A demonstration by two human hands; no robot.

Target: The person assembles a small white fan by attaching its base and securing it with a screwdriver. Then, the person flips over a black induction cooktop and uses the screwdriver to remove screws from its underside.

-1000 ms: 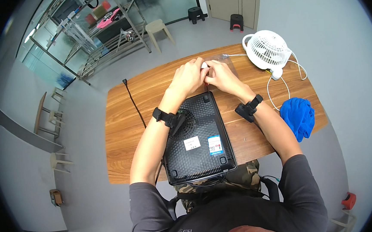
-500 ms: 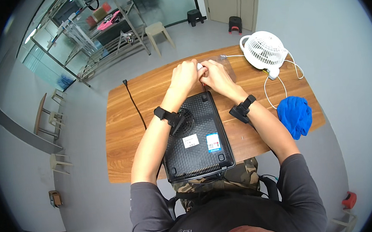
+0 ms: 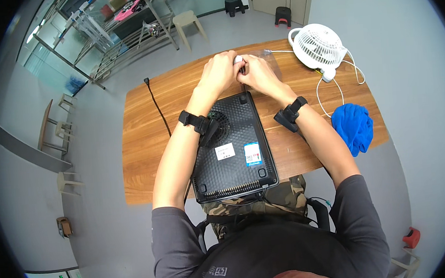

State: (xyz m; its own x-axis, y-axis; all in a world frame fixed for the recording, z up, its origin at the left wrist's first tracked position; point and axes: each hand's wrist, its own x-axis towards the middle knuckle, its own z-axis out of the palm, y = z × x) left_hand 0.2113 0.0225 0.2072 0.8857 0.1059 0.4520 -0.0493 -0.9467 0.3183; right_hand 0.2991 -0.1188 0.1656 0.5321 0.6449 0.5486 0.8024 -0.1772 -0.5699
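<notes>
A flat black appliance (image 3: 235, 171), which looks like an induction cooker, lies underside up on the wooden table, showing its round fan vent, small feet and two stickers. Just past its far edge my left hand (image 3: 220, 71) and my right hand (image 3: 258, 72) meet, both with curled fingers. Between them pokes out a small white-ended thing (image 3: 238, 60); its kind is hidden by my fingers. Beneath the hands a thin dark piece shows near the appliance's far corner. A clear plastic bag (image 3: 273, 63) lies beside my right hand.
A white fan (image 3: 317, 46) with its cord stands at the far right of the wooden table (image 3: 145, 144). Nearer is a bundled blue cloth (image 3: 353, 129). A black cord with a plug (image 3: 147, 81) lies on the left. Stools and a metal rack stand beyond.
The whole scene sits slightly higher in the picture. My hands stay together around the white-ended thing, their fingers slightly shifted.
</notes>
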